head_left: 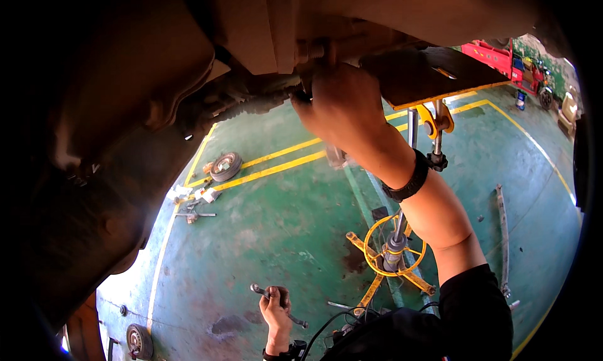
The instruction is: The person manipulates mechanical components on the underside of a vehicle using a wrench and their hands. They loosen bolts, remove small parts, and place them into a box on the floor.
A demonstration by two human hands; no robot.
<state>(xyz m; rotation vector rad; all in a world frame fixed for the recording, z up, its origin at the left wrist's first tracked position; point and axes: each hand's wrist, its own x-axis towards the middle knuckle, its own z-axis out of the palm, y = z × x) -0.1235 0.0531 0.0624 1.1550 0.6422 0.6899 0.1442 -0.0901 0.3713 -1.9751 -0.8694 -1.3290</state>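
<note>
Well, I see left hand [275, 312] lower centre of frame, fingers curled closed round dark double-ended wrench [296, 320], both wrench ends jutting out. Right hand [344, 105] raised upper centre, just under vehicle underside [251, 34]; fingers bent, cannot tell how far open or what they hold. Writing: pale marks on red vehicle [488, 58], upper right, too small for me to read. Yellow-wheeled stand [394, 255] on floor [264, 235], right of centre.

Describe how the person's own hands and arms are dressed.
The right hand and left hand are ungloved. The right sleeve is black, ending above the elbow; a textured black wristband circles that wrist. Dark wear at the left wrist is unclear.
</note>
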